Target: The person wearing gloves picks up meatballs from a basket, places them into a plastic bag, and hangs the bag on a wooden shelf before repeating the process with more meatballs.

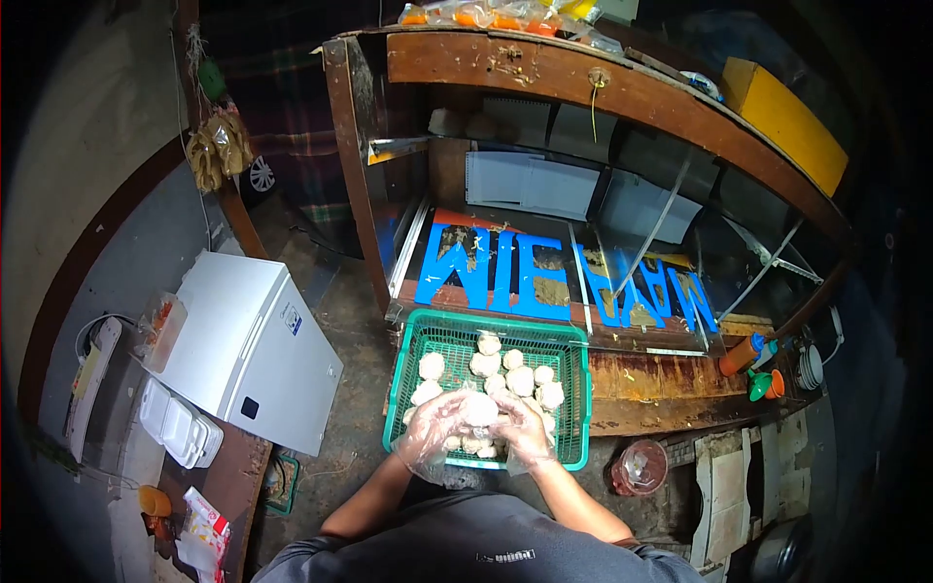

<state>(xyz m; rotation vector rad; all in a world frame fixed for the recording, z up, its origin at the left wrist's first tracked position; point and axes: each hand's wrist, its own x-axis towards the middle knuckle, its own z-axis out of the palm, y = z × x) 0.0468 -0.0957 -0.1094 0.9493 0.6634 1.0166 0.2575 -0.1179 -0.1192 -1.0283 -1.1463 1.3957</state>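
My left hand [433,431] and my right hand [523,431], both in clear plastic gloves, are cupped around a pale, lumpy dough-like ball [478,409]. They hold it from its two sides over the near part of a green plastic basket [581,389]. Inside that basket lie several similar off-white balls [485,363], some single and some touching. My hands and the held ball hide part of the ones at the near side.
Behind the basket stands a wooden-framed glass display case [612,92] with blue lettering. A white chest freezer [282,360] is on the left, near white foam boxes [180,425]. Bottles [742,354] stand on the right, and a reddish bucket [641,466] sits below.
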